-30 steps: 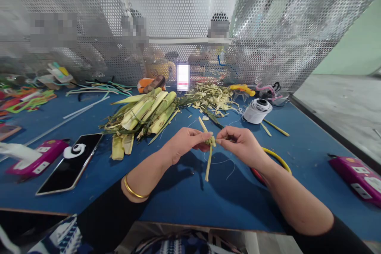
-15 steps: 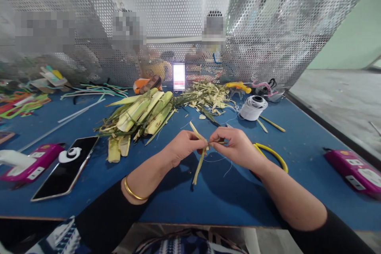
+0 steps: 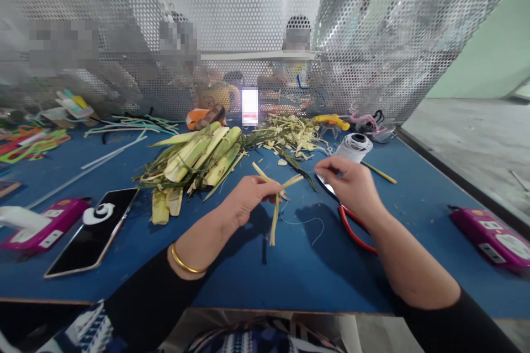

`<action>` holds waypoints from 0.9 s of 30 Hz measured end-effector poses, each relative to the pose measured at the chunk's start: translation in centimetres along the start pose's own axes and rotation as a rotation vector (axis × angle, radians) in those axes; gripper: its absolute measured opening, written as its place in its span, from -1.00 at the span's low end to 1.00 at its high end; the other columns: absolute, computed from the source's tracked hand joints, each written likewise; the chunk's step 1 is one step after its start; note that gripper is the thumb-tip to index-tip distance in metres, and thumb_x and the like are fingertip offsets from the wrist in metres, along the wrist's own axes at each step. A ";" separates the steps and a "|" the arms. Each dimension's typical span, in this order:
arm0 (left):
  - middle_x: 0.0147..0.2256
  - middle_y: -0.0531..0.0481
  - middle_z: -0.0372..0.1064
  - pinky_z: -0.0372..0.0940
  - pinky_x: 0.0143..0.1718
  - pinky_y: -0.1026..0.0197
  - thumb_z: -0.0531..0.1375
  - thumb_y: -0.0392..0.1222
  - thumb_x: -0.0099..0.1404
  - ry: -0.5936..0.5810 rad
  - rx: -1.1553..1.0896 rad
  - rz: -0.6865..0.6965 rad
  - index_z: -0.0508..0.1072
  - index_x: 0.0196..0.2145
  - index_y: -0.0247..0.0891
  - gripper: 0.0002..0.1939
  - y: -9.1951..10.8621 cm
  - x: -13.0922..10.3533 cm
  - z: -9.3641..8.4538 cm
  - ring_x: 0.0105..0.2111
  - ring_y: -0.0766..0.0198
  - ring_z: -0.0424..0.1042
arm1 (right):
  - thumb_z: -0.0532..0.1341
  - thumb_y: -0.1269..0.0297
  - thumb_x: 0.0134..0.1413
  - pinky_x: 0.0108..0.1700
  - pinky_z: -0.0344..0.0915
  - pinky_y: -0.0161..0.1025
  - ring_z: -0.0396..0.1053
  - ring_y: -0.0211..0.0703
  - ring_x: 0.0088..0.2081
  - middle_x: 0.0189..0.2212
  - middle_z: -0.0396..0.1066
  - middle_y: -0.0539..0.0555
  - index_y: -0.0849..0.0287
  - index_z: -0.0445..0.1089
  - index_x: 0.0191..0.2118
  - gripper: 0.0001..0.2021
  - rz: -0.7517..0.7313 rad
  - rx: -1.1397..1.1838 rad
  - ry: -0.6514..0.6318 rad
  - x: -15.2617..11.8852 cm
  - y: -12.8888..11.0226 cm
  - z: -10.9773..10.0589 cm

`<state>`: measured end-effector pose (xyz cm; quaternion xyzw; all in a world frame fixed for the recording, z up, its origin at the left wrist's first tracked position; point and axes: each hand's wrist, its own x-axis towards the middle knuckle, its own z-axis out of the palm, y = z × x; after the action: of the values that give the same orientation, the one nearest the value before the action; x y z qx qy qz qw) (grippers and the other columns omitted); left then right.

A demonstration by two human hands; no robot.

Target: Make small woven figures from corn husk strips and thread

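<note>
My left hand point(image 3: 259, 192) pinches several pale green plant strips point(image 3: 274, 220), crossed and joined at the fingertips. One end points down, one up left and one right. A thin white thread point(image 3: 304, 224) curls from the joint over the blue table. To the right, my right hand point(image 3: 345, 179) is apart from the strips, thumb and fingers pressed together; whatever is between them is too small to make out. Beneath it lie scissors with a red handle point(image 3: 356, 233), partly covered by the hand and wrist. Just behind that hand stands a spool of white thread point(image 3: 354, 146).
A heap of corn husks point(image 3: 202, 160) lies left of centre, with shredded strips point(image 3: 292, 132) behind. A black phone point(image 3: 93, 234) and a purple power strip point(image 3: 52, 226) are at left, another purple power strip point(image 3: 491, 236) at right. A perforated metal screen point(image 3: 244, 5) bounds the back.
My right hand has left the crossed strips and moved up and right, over the scissors. The strip it pinched now sticks out freely to the right. My left hand keeps its hold.
</note>
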<state>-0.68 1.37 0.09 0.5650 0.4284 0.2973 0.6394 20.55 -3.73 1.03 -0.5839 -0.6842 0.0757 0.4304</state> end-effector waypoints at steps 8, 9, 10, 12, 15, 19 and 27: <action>-0.52 -0.02 0.47 0.10 -0.36 0.24 0.26 -0.11 -0.09 0.175 -0.146 -0.072 0.51 -0.54 -0.29 -0.82 0.3 0.3 -0.2 -0.45 0.31 0.37 | 0.36 0.40 -0.14 -0.39 0.13 -0.32 0.31 -0.23 -0.43 -0.48 0.38 -0.03 0.15 0.43 -0.42 -0.89 0.044 -0.108 -0.708 -1.5 -1.2 2.5; -0.52 -0.02 0.48 0.10 -0.36 0.24 0.26 -0.11 -0.09 0.166 -0.148 -0.083 0.52 -0.54 -0.28 -0.82 0.3 0.2 -0.2 -0.44 0.30 0.37 | 0.35 0.43 -0.14 -0.38 0.12 -0.32 0.31 -0.23 -0.42 -0.46 0.37 -0.02 0.16 0.43 -0.43 -0.89 0.023 -0.135 -0.710 -1.8 -1.4 3.0; -0.51 -0.02 0.49 0.10 -0.35 0.23 0.26 -0.11 -0.08 0.154 -0.145 -0.094 0.52 -0.53 -0.28 -0.82 0.4 0.2 -0.2 -0.43 0.29 0.38 | 0.33 0.46 -0.12 -0.37 0.12 -0.33 0.30 -0.23 -0.40 -0.45 0.35 -0.01 0.17 0.42 -0.44 -0.90 0.000 -0.149 -0.703 -2.0 -1.5 3.5; -0.49 -0.02 0.50 0.10 -0.33 0.22 0.26 -0.11 -0.06 0.108 -0.126 -0.116 0.53 -0.52 -0.28 -0.82 0.5 0.1 -0.4 -0.41 0.28 0.40 | 0.27 0.52 -0.08 -0.34 0.13 -0.33 0.29 -0.24 -0.39 -0.42 0.33 0.02 0.19 0.41 -0.47 -0.90 -0.037 -0.145 -0.704 -2.3 -1.6 3.9; -0.46 -0.04 0.51 0.12 -0.28 0.20 0.25 -0.12 -0.05 0.044 -0.087 -0.128 0.53 -0.52 -0.29 -0.83 0.6 0.1 -0.7 -0.36 0.24 0.42 | 0.19 0.55 -0.04 -0.34 0.13 -0.31 0.26 -0.25 -0.40 -0.41 0.31 0.03 0.20 0.36 -0.49 -0.87 -0.061 -0.126 -0.698 -2.2 -1.4 3.7; -0.41 -0.05 0.53 0.13 -0.23 0.17 0.25 -0.11 -0.03 0.017 -0.046 -0.116 0.54 -0.51 -0.26 -0.83 0.5 0.1 -0.8 -0.30 0.19 0.45 | 0.13 0.41 0.07 -0.30 0.20 -0.27 0.31 -0.21 -0.36 -0.41 0.36 0.02 0.15 0.26 -0.43 -0.92 0.084 0.098 -0.565 -1.6 -1.0 2.8; -0.32 -0.11 0.54 0.22 -0.23 0.21 0.31 -0.11 -0.03 -0.064 -0.110 -0.130 0.59 -0.39 -0.31 -0.75 0.1 -0.1 -0.2 -0.28 0.20 0.46 | 0.25 0.09 -0.06 -0.52 0.27 -0.33 0.30 -0.35 -0.65 -0.61 0.29 -0.14 0.13 0.18 -0.47 -0.73 0.491 0.640 -0.530 -1.0 -1.1 2.5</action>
<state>-0.89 1.35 0.24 0.5094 0.4267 0.2599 0.7007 18.05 -3.97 -0.38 -0.5272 -0.5545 0.5280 0.3685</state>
